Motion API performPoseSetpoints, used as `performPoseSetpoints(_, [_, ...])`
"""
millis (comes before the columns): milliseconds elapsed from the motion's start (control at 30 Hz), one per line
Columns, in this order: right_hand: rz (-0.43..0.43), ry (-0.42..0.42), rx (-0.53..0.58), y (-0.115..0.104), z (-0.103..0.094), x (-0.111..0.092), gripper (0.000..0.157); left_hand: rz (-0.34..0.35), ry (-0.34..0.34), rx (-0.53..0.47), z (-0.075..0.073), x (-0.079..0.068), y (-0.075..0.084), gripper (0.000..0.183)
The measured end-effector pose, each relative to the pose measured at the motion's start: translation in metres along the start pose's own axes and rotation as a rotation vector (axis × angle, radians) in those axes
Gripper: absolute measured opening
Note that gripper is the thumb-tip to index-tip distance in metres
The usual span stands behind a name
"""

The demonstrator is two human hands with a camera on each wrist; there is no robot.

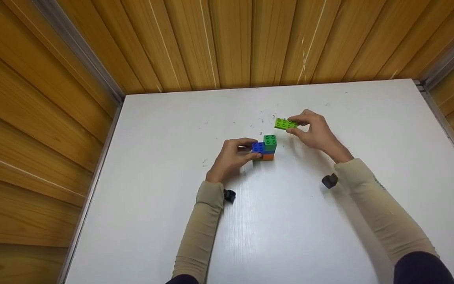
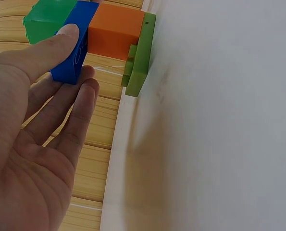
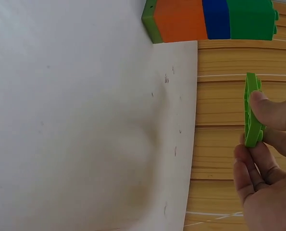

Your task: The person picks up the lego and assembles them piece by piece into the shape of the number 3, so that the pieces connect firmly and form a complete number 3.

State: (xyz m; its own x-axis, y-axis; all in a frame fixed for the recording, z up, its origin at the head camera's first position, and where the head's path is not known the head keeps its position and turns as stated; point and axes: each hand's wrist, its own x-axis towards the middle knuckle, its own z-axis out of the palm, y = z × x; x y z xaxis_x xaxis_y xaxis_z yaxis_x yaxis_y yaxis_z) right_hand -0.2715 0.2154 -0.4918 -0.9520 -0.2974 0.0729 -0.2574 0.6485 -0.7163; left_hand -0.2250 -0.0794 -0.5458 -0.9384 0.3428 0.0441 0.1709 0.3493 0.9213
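A small stack of toy building bricks stands on the white table. At its base lies a flat green plate brick (image 2: 142,57), with an orange brick (image 2: 115,30) on one end of it. Across the orange one sits a blue brick (image 1: 257,147), and a darker green brick (image 1: 270,142) tops the stack. My left hand (image 1: 233,157) pinches the blue brick's overhanging end between thumb and fingers. Up and to the right, my right hand (image 1: 315,130) holds a thin lime green plate brick (image 1: 285,124) by one end, studs up, apart from the stack.
The white table (image 1: 152,157) runs up to slatted wood-look walls (image 1: 231,43) at the back and sides. Small dark marks dot its surface near the stack. A black wrist camera (image 1: 330,181) sticks out from the right sleeve, and another (image 1: 229,195) from the left.
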Motion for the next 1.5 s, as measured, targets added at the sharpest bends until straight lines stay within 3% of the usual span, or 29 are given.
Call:
performPoseSetpoints(500, [-0.080,0.044,0.022,-0.029,-0.005,-0.005,0.036,-0.014,0.003,-0.015,0.000,-0.001,0.000,0.043])
performPoseSetpoints(1500, [-0.186,-0.032,0.045,-0.053,0.001,-0.010,0.036,0.004,-0.004,-0.009,-0.002,0.001,-0.001,0.045])
